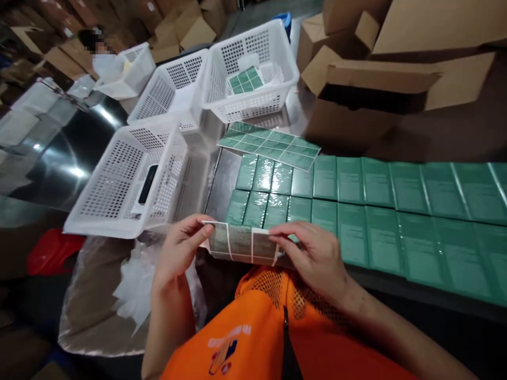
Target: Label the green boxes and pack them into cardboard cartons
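Between my two hands is a sheet of green labels (241, 243) on white backing, curved and held close to my body. My left hand (182, 243) pinches its left end between thumb and fingers. At the right end, my right hand (311, 253) pinches the upper edge. Just beyond the sheet, two rows of shiny green wrapped boxes (348, 182) lie side by side, running off to the right. A larger sheet of green labels (273, 145) lies across the far left boxes.
White perforated baskets stand at the left and back; the nearest basket (119, 174) holds a dark phone-like object (148, 184). Label sheets (246, 80) lie in the back basket. An open carton (364, 121) stands back right. Below left, a clear bag (95, 301) holds crumpled white paper (137, 285).
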`<state>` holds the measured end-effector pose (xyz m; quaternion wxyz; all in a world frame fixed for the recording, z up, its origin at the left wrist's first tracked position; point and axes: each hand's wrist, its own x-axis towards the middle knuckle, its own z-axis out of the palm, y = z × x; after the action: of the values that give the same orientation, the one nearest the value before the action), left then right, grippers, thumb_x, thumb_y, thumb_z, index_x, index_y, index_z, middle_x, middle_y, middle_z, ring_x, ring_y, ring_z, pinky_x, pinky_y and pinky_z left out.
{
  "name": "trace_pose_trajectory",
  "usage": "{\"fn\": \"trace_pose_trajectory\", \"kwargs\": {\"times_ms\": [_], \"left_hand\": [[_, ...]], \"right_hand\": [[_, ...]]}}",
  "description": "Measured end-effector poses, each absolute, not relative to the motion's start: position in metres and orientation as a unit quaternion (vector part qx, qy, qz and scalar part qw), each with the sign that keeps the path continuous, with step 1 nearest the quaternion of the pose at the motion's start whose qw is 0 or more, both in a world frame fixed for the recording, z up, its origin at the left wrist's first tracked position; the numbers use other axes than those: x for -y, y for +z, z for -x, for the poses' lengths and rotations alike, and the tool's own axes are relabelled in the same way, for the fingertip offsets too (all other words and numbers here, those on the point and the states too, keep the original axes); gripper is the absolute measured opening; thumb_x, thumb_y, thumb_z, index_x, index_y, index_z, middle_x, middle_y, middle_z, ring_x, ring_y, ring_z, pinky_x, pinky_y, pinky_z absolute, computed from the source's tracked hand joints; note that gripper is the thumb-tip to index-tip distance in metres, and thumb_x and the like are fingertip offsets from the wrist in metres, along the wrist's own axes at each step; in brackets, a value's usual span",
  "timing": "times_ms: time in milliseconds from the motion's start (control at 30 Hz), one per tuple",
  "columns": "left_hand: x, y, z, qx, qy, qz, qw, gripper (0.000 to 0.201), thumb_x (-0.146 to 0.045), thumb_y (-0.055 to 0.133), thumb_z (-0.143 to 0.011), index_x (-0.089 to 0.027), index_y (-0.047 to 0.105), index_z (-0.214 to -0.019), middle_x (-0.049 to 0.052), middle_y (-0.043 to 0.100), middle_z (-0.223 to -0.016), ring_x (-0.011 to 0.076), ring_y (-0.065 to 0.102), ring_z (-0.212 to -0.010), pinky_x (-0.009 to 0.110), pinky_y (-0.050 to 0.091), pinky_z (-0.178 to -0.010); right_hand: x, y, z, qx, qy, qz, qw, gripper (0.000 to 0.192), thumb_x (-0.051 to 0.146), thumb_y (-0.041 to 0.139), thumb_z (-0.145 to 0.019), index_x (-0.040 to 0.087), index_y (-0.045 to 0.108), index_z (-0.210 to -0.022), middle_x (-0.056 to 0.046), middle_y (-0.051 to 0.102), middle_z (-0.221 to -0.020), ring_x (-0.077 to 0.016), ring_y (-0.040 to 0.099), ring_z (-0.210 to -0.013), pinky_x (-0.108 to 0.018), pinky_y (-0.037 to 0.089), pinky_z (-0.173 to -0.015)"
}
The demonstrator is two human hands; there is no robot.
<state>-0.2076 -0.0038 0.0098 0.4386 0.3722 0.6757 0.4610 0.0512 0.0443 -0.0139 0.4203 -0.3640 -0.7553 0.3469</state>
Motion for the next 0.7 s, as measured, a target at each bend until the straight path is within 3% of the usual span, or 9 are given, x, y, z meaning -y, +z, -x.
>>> {"fn": "trace_pose_trajectory", "kwargs": {"times_ms": [100, 233, 300, 367, 500, 600, 700], "left_hand": [[-0.012, 0.002, 0.213, -0.68, 0.481, -0.314, 0.456, 0.029, -0.032, 0.086, -0.059, -0.017, 0.07, -0.078, -0.002, 0.061, -0.063, 0.0086, 0.047, -0.051, 0.018, 0.038, -0.048], [-0.034, -0.002, 0.222, -0.688, 0.517, -0.25, 0.444, 0.013, -0.022, 0.069, -0.054, -0.019, 0.063, -0.064, -0.004, 0.052, -0.053, 0.0086, 0.042, -0.044, 0.018, 0.033, -0.041], [-0.039, -0.002, 0.217, -0.688, 0.513, -0.259, 0.443, 0.006, -0.025, 0.06, -0.053, -0.019, 0.059, -0.053, -0.002, 0.049, -0.049, 0.0098, 0.039, -0.041, 0.02, 0.03, -0.039], [-0.04, -0.002, 0.201, -0.69, 0.46, -0.318, 0.459, 0.018, -0.032, 0.057, -0.062, -0.018, 0.063, -0.051, -0.001, 0.044, -0.043, 0.0108, 0.035, -0.04, 0.023, 0.025, -0.039], [-0.034, -0.005, 0.157, -0.662, 0.262, -0.495, 0.499, 0.042, -0.05, 0.05, -0.089, -0.018, 0.076, -0.08, -0.001, 0.05, -0.045, 0.0138, 0.044, -0.047, 0.024, 0.031, -0.05], [-0.028, -0.011, 0.133, -0.62, 0.193, -0.564, 0.51, 0.042, -0.053, 0.051, -0.093, -0.02, 0.076, -0.1, -0.002, 0.059, -0.058, 0.0153, 0.051, -0.057, 0.024, 0.034, -0.056], [-0.024, -0.019, 0.121, -0.606, 0.168, -0.584, 0.513, 0.039, -0.052, 0.054, -0.092, -0.02, 0.073, -0.104, -0.004, 0.057, -0.06, 0.0136, 0.047, -0.056, 0.024, 0.03, -0.054]], "right_hand": [[-0.034, -0.009, -0.07, 0.816, 0.253, 0.232, 0.464, 0.012, 0.021, 0.063, -0.094, 0.027, 0.073, -0.092, -0.003, 0.075, -0.097, -0.0199, 0.067, -0.092, -0.036, 0.05, -0.084], [-0.027, 0.004, -0.1, 0.793, 0.397, 0.135, 0.443, 0.011, 0.032, 0.065, -0.095, 0.024, 0.072, -0.095, -0.003, 0.074, -0.091, -0.018, 0.067, -0.095, -0.032, 0.053, -0.088], [-0.033, 0.007, -0.112, 0.738, 0.439, 0.174, 0.481, 0.007, 0.029, 0.066, -0.094, 0.024, 0.072, -0.094, -0.002, 0.073, -0.083, -0.0175, 0.068, -0.086, -0.032, 0.054, -0.082], [-0.046, 0.005, -0.118, 0.675, 0.466, 0.304, 0.485, 0.004, 0.027, 0.072, -0.089, 0.024, 0.072, -0.091, 0.0, 0.07, -0.078, -0.0159, 0.065, -0.074, -0.03, 0.053, -0.071], [-0.078, -0.006, -0.115, 0.601, 0.531, 0.483, 0.351, 0.016, 0.036, 0.076, -0.081, 0.022, 0.073, -0.086, -0.001, 0.068, -0.077, -0.0143, 0.058, -0.064, -0.028, 0.045, -0.058], [-0.096, -0.013, -0.107, 0.586, 0.569, 0.484, 0.316, 0.021, 0.038, 0.077, -0.077, 0.019, 0.072, -0.085, -0.001, 0.064, -0.073, -0.0122, 0.051, -0.06, -0.027, 0.04, -0.056], [-0.106, -0.021, -0.102, 0.574, 0.593, 0.471, 0.312, 0.025, 0.038, 0.079, -0.073, 0.017, 0.071, -0.083, 0.001, 0.059, -0.068, -0.0115, 0.048, -0.061, -0.026, 0.037, -0.056]]}}
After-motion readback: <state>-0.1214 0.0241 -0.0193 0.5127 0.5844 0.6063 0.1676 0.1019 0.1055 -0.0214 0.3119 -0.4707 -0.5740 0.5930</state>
